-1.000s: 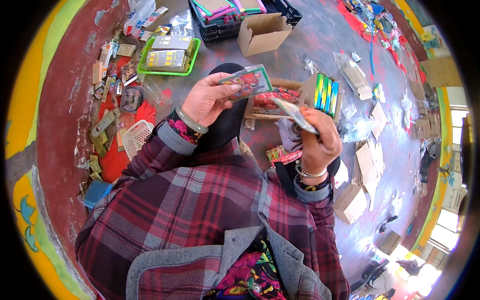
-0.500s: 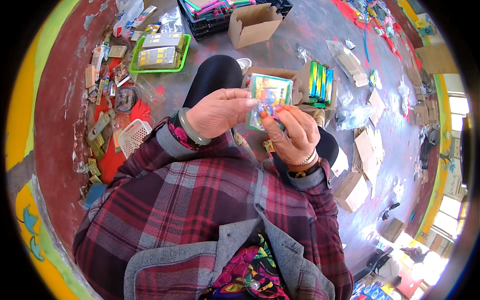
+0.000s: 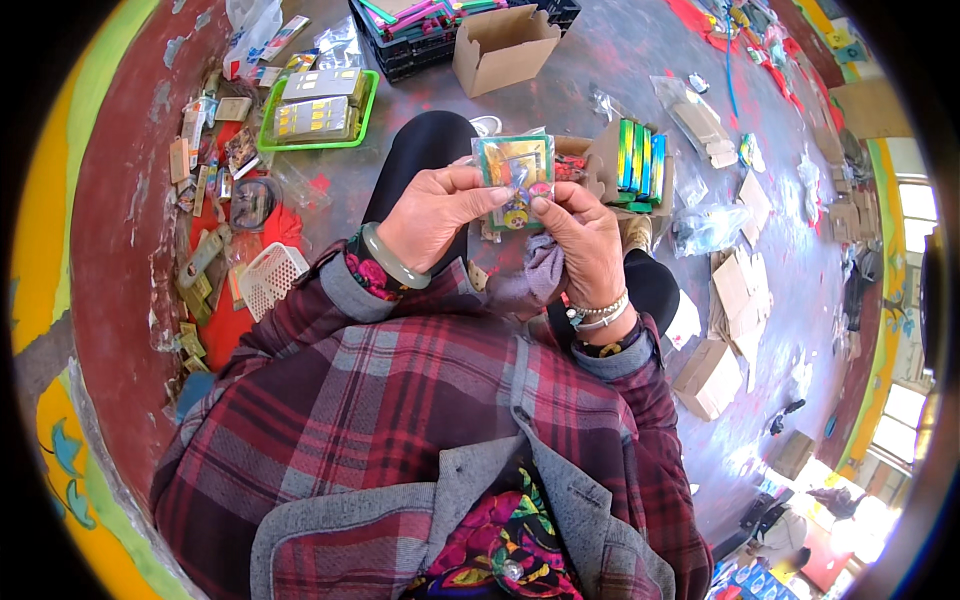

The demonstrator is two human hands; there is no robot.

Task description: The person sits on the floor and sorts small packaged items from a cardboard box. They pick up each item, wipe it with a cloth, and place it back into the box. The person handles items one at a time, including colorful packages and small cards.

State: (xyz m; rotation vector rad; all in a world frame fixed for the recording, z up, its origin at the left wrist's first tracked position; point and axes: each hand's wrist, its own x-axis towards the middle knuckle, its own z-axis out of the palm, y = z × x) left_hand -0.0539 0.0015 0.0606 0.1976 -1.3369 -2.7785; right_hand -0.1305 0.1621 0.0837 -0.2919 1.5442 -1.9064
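Note:
Between my two hands is a small green-edged picture packet [image 3: 497, 160], yellow inside and with a clear, shiny covering. My left hand [image 3: 437, 215] pinches its left side between thumb and fingers. On the right, my right hand [image 3: 583, 240] grips the lower corner, thumb on top near a small purple-and-yellow piece of the packet's face. A crumpled grey-purple cloth [image 3: 540, 268] hangs just below the right hand's fingers; whether that hand holds it too I cannot tell. My fingers hide the packet's edges in part.
Right of the packet stands a carton holding green, yellow and blue packs [image 3: 640, 165]. A green tray [image 3: 372, 100] with flat packs lies far left, a black crate [image 3: 405, 62] and an open cardboard box [image 3: 505, 50] beyond. A white basket [image 3: 272, 280] and small boxes line the left wall.
The packet has moved slightly left and now shows a different picture or side. My right hand has turned, its thumb now on top. The grey-purple cloth has come into sight beneath it.

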